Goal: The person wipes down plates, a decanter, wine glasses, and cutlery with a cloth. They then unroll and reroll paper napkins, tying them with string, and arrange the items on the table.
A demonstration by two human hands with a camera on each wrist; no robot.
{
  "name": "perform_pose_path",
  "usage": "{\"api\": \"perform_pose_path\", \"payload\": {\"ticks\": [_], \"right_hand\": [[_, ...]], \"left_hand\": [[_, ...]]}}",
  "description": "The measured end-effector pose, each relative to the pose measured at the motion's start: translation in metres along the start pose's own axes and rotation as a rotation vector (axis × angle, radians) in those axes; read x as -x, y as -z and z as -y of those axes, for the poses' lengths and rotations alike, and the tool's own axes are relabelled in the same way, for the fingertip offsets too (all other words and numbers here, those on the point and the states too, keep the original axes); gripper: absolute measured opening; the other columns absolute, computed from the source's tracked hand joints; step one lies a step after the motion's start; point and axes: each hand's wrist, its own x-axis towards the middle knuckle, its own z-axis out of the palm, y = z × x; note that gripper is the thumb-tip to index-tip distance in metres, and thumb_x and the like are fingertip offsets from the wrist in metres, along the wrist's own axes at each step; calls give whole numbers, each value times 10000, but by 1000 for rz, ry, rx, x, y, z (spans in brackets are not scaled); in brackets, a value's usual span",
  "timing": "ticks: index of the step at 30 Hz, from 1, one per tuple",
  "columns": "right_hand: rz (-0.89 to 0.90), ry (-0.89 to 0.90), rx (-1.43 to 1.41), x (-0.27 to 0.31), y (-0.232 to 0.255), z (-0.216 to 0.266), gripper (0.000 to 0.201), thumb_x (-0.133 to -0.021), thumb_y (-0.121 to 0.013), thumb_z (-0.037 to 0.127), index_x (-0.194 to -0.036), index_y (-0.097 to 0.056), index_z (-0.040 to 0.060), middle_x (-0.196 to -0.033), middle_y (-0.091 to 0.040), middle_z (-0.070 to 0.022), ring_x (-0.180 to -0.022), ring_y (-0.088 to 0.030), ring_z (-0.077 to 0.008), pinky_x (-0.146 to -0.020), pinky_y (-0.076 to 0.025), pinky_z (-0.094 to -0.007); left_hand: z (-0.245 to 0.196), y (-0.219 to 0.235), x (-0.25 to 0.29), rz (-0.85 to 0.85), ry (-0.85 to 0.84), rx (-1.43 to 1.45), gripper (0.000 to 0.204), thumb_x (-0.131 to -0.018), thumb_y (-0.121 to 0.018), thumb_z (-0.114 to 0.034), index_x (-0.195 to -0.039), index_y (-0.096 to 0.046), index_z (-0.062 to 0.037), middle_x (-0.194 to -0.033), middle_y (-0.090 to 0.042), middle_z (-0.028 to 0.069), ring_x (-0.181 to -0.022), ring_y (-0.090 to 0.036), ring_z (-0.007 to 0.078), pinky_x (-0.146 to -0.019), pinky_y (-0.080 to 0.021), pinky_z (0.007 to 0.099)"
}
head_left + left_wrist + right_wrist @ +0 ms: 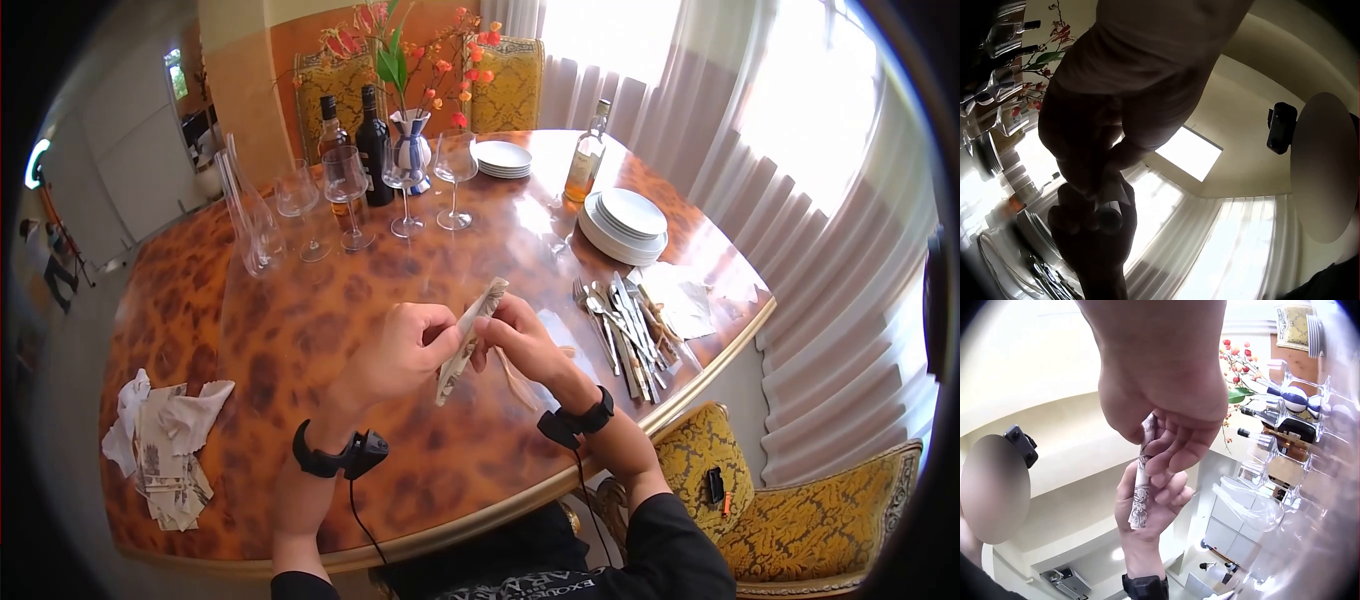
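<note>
Left hand (400,350) and right hand (530,348) pinch a slim, pale, dark-patterned roll (1141,484) above the glossy, mottled-brown table (290,350); even pressure from both should keep it tight.

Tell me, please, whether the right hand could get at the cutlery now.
Probably yes: nothing tall stands between the right hand and the cutlery, though the hand holds a patterned roll.

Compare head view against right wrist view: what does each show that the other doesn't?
Head only: the cutlery pile and the heap of pale pieces at lower left.

Right wrist only: the head-worn camera and the ceiling.

Both: the left hand and right hand holding the patterned roll, wine glasses and red flowers.
</note>
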Motion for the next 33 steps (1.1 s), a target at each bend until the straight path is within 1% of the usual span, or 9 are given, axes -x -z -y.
{"api": "perform_pose_path", "payload": {"ticks": [2, 3, 5, 6, 8, 15, 17, 26, 33], "right_hand": [[-72, 26, 99, -5, 5, -10, 179, -912, -612, 168, -996, -566, 17, -891, -640, -63, -704, -643, -135, -627, -534, -267], [-78, 21, 95, -4, 5, -12, 179, -912, -612, 168, -996, -566, 17, -891, -640, -63, -704, -643, -135, -627, -534, -267], [-161, -45, 74, -6, -1, -12, 165, -851, -616, 139, -960, -566, 24, -893, -619, -47, -776, -637, -127, -649, -549, -274], [-163, -47, 71, -6, -1, -14, 165, -851, -616, 139, -960, -566, 24, -893, -619, -47, -776, -637, -127, -649, -549, -274], [-193, -100, 50, -7, -2, -18, 174, -842, -632, 152, -942, -559, 29, -889, -599, -29, -823, -624, -118, -665, -558, -281], [-219, -132, 13, -6, -6, -18, 183, -835, -646, 137, -955, -570, 22, -909, -616, -40, -832, -631, -123, -707, -569, -296], [-220, -171, 36, -6, -7, -17, 208, -824, -631, 111, -997, -588, 5, -939, -640, -60, -849, -642, -138, -716, -569, -304], [-333, -125, 105, -13, 2, -28, 371, -790, -565, 93, -1139, -584, -34, -992, -659, -81, -847, -650, -148, -704, -560, -308], [-330, -117, 72, -16, 6, -33, 357, -797, -554, 102, -1134, -575, -13, -978, -655, -65, -823, -640, -127, -661, -545, -282]], "left_hand": [[-3, -6, 0, -121, 44, -368, 208, -918, -589, -168, -851, -672, 10, -669, -638, 66, -591, -594, 122, -543, -438, 304], [-1, -9, -1, -115, 48, -365, 208, -918, -589, -168, -851, -672, 10, -669, -638, 66, -591, -594, 122, -543, -438, 304], [5, -15, -1, -240, -96, -603, 163, -857, -602, -160, -817, -669, -17, -691, -632, 130, -596, -618, 251, -552, -450, 362], [6, -16, -1, -237, -93, -602, 163, -857, -602, -160, -817, -669, -17, -691, -632, 130, -596, -618, 251, -552, -450, 362], [7, -17, -1, -275, -129, -673, 146, -830, -606, -161, -799, -662, -29, -726, -642, 148, -636, -613, 330, -568, -460, 396], [0, -21, 2, -329, -166, -704, 151, -824, -609, -157, -775, -651, -20, -688, -626, 135, -602, -601, 312, -556, -457, 387], [-6, -20, 3, -329, -173, -665, 137, -828, -605, -123, -757, -624, -8, -722, -633, 167, -635, -613, 360, -573, -467, 449], [-31, -12, 20, -437, -163, -528, 138, -838, -609, -123, -775, -644, -4, -658, -623, 134, -543, -598, 265, -523, -450, 354], [-51, 1, 37, -496, -183, -546, 140, -846, -627, -84, -770, -623, 34, -629, -609, 121, -532, -590, 194, -528, -448, 293]]}}
